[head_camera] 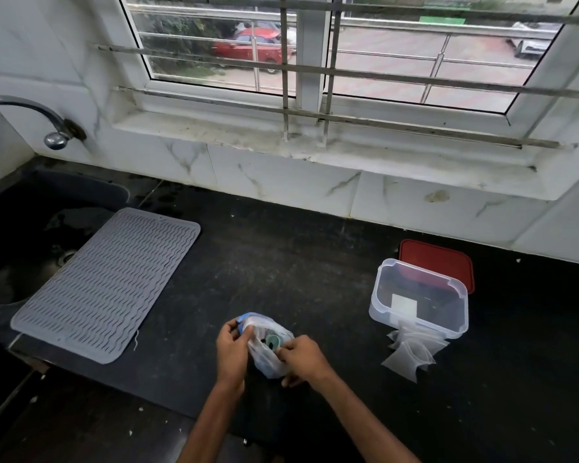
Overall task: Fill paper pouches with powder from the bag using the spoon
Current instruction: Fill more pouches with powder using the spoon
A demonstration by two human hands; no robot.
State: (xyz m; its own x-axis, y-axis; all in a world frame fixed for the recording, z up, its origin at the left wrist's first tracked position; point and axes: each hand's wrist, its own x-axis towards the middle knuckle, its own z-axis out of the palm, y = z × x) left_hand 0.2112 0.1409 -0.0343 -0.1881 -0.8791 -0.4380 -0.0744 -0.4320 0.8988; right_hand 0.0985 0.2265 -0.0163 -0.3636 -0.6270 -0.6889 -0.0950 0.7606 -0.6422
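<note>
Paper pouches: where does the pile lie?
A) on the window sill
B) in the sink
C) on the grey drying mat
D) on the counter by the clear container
D: the paper pouches lie on the black counter at the near side of the clear container.

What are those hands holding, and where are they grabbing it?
The plastic bag. The left hand pinches the left edge of its open top; the right hand grips the right edge.
</note>
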